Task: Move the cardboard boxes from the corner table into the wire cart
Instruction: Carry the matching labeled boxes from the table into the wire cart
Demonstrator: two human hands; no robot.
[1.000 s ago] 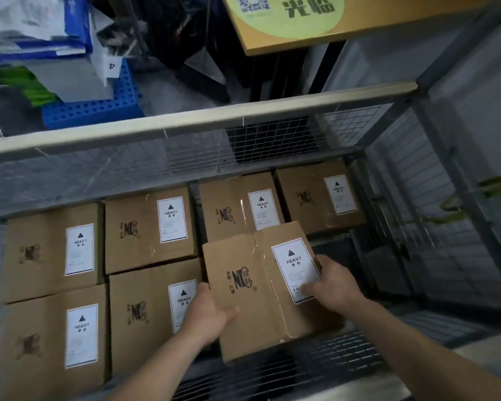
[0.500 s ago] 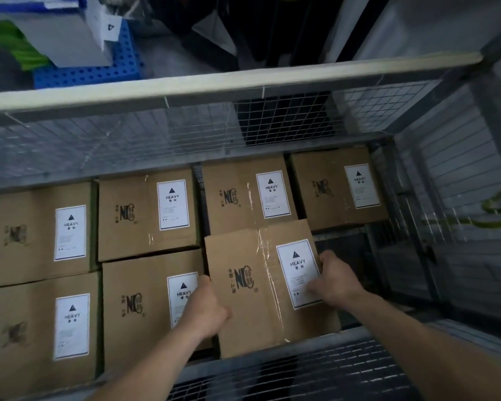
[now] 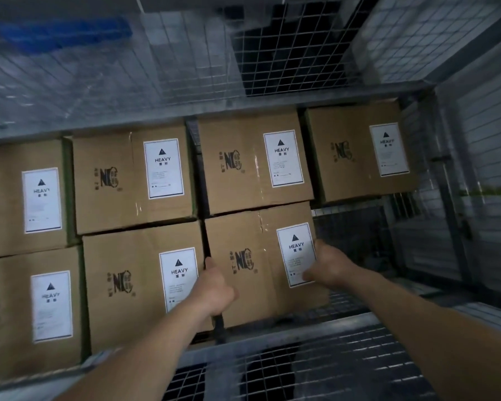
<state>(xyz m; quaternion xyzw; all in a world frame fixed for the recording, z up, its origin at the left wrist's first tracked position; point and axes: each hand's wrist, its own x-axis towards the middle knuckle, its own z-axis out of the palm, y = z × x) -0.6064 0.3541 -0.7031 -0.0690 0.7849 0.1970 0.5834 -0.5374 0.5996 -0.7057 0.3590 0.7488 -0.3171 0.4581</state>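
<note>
1. I am setting a box (image 3: 261, 264) down into the cart (image 3: 301, 369), in the near row, third slot from the left wall.
2. My left hand (image 3: 214, 287) is curled shut over the box's left edge, fingers tucked into the gap beside the neighbouring box (image 3: 145, 285).
3. My right hand (image 3: 327, 267) is closed on the box's right edge, over the HEAVY label (image 3: 295, 253).
4. The box touches the one behind it and sits just beside its left neighbour; I cannot tell whether it rests fully on the cart floor.
5. Seven boxes show in the cart; the near right corner slot (image 3: 356, 241) is bare wire.
6. Next, I judge, I must slip my left fingers out of the tight gap, let go, and fetch another box for that corner.
</note>
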